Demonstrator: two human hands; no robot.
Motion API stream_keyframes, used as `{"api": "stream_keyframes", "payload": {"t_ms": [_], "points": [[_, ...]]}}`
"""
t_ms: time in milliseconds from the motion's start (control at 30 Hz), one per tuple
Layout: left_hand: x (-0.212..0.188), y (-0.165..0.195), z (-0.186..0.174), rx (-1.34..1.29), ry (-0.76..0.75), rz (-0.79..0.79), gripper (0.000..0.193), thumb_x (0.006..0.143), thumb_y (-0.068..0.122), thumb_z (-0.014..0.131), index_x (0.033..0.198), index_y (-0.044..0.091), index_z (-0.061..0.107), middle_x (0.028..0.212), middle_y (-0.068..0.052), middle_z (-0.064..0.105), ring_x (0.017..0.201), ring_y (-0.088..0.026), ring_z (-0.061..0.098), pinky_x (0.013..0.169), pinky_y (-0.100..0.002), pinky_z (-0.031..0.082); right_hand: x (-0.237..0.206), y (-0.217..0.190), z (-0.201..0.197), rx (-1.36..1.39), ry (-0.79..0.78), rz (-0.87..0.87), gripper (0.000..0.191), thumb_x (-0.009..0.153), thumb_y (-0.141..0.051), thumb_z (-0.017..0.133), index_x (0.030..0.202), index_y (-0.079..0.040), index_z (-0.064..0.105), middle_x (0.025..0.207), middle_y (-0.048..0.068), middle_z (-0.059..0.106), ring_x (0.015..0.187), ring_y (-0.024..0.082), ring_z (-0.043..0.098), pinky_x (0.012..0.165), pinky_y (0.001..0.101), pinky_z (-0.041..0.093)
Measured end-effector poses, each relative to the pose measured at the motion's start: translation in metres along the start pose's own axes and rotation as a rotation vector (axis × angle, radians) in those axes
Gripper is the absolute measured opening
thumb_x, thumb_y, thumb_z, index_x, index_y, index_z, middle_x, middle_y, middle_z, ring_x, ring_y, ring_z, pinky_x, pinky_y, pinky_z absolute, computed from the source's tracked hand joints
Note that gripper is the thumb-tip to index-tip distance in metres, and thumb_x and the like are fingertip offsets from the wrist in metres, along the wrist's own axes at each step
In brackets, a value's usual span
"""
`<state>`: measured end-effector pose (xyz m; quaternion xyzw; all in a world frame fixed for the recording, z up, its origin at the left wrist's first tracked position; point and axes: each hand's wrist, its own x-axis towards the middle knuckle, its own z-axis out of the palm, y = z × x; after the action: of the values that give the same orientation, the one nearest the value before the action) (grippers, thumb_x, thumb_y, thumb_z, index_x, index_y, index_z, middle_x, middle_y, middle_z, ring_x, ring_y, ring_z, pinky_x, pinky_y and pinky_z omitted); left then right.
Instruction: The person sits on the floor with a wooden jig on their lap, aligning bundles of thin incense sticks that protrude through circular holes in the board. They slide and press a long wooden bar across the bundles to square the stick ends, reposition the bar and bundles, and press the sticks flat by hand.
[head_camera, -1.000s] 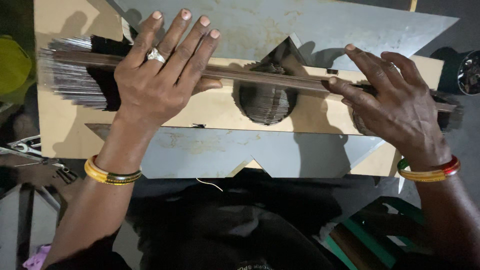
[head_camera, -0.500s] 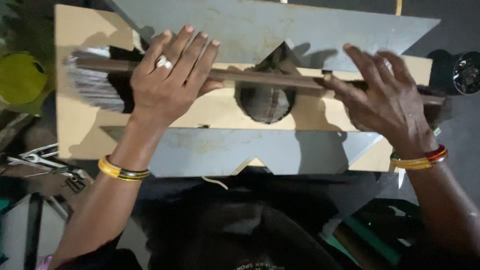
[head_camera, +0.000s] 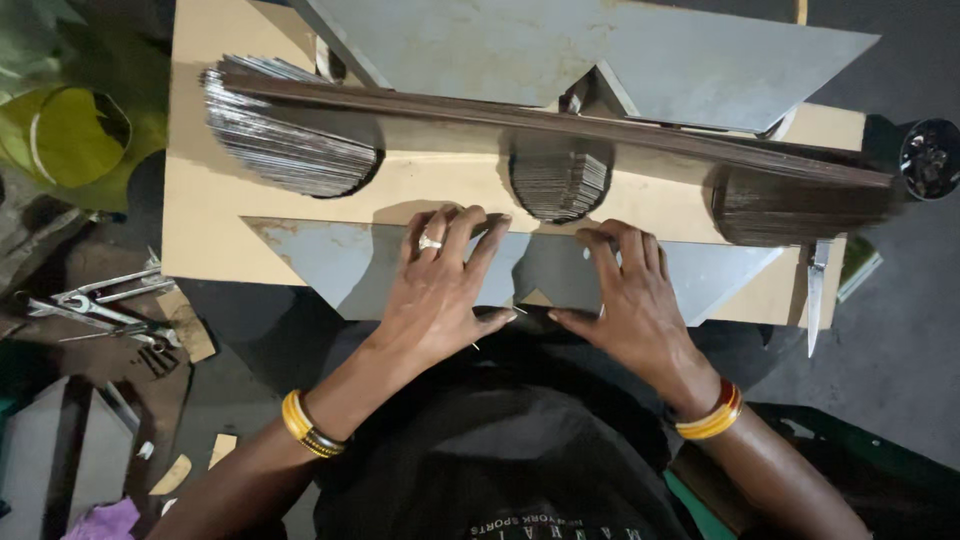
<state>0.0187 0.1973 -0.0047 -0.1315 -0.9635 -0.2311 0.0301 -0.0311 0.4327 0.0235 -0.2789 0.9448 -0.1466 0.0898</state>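
Both hands lie flat and close together, palms down, on the near grey metal plate with a V-notch in its front edge (head_camera: 330, 265). The left hand (head_camera: 440, 290), bearing a ring and a yellow bangle at the wrist, spreads its fingers over the plate just left of the notch, thumb pointing toward the other hand. The right hand (head_camera: 635, 300), with red and yellow bangles at the wrist, presses the plate just right of the notch, thumb turned inward. The two thumbs nearly meet but do not touch. Neither hand grips anything; both rest open on the plate surface.

The pale tan rectangular board (head_camera: 200, 150) carries everything and spans most of the width of the view. A second large grey metal plate (head_camera: 520, 50) lies along its far side, its notch facing the person. A long dark brown strip (head_camera: 560, 125) runs across the board from upper left to right. Beneath it hang three fanned bundles of thin dark sticks: a left bundle (head_camera: 285, 150), a centre bundle (head_camera: 560, 180) and a right bundle (head_camera: 800, 205).

A knife with a bright blade (head_camera: 815, 290) lies at the board's right edge. Loose metal tools (head_camera: 95, 300) lie on the floor to the left. A small round dark container (head_camera: 930, 158) sits at the far right.
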Motion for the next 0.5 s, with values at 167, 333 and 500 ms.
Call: {"api": "stream_keyframes", "payload": {"t_ms": [167, 333, 500], "points": [[0.001, 0.003, -0.003, 0.024, -0.042, -0.010, 0.106, 0.058, 0.049, 0.091, 0.145, 0.008, 0.048, 0.137, -0.011, 0.044, 0.134, -0.032, 0.041, 0.113, -0.059, 0.029, 0.009, -0.005, -0.007, 0.063, -0.009, 0.001, 0.091, 0.054, -0.026, 0.095, 0.131, 0.001, 0.055, 0.127, 0.019, 0.049, 0.120, 0.041, 0.048, 0.100, 0.0505, 0.046], [0.000, 0.001, 0.000, 0.004, -0.024, -0.018, 0.107, 0.058, 0.050, 0.091, 0.147, 0.008, 0.048, 0.136, -0.010, 0.045, 0.134, -0.030, 0.041, 0.113, -0.058, 0.030, 0.010, -0.001, -0.004, 0.085, -0.013, 0.001, 0.088, 0.054, -0.027, 0.097, 0.127, 0.000, 0.056, 0.125, 0.018, 0.050, 0.119, 0.039, 0.048, 0.100, 0.0505, 0.046], [0.001, -0.005, 0.004, -0.040, -0.043, -0.018, 0.104, 0.063, 0.051, 0.089, 0.148, 0.008, 0.047, 0.136, -0.012, 0.044, 0.132, -0.033, 0.042, 0.112, -0.059, 0.029, 0.012, 0.007, 0.001, 0.077, 0.012, -0.037, 0.090, 0.054, -0.028, 0.095, 0.129, 0.001, 0.054, 0.125, 0.019, 0.048, 0.117, 0.040, 0.047, 0.101, 0.0519, 0.044]]}}
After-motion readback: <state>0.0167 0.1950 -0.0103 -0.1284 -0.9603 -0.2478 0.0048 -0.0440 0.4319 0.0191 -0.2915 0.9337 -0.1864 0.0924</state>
